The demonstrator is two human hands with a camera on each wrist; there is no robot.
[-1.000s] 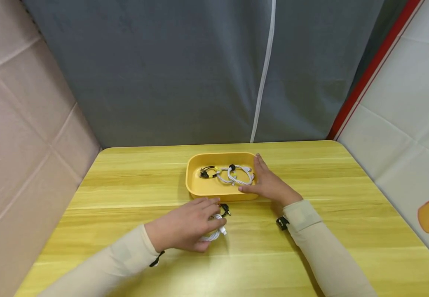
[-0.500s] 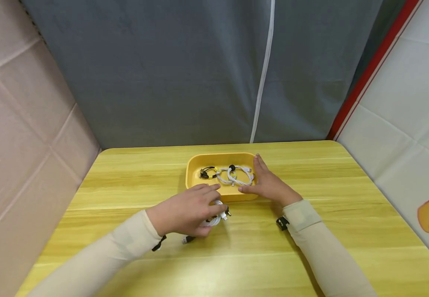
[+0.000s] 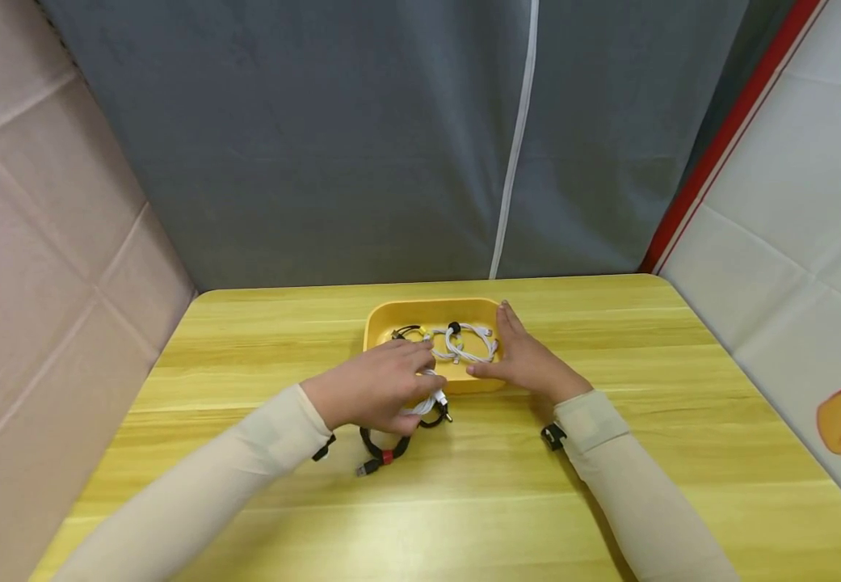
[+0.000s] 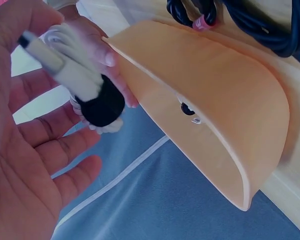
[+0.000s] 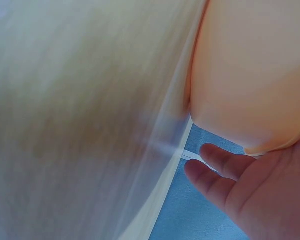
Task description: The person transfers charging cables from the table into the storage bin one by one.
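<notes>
1. My left hand (image 3: 372,392) holds a coiled white cable (image 3: 429,402) just at the near rim of the yellow tray (image 3: 380,322), lifted off the table (image 3: 260,339).
2. The cable is a small, tight bundle of white loops bound with a black band; a short white plug end sticks out toward the right. In the left wrist view the bundle (image 4: 72,75) shows blurred, with the black band bulging below the white strands.
3. My left fingers are curled and clamped around the bundle, thumb beneath it; the left wrist view shows the palm (image 4: 25,165) with the fingers bent round it.
4. My right hand (image 3: 529,364) lies flat against the tray's right side, fingers straight and close together, thumb along the near right corner. The right wrist view shows the fingertips (image 5: 217,162) extended beside the tray wall (image 5: 250,75).
5. The tray is a shallow, rounded rectangle. Inside it lie a coiled black cable (image 3: 404,333) at the left and a pair of white coils (image 3: 467,343) with a black tie at the right, touching each other.
6. On the table just below my left hand lies another black cable (image 3: 384,449) with a red band, its plug pointing left. It is outside the tray, near the held bundle but apart from it.
</notes>
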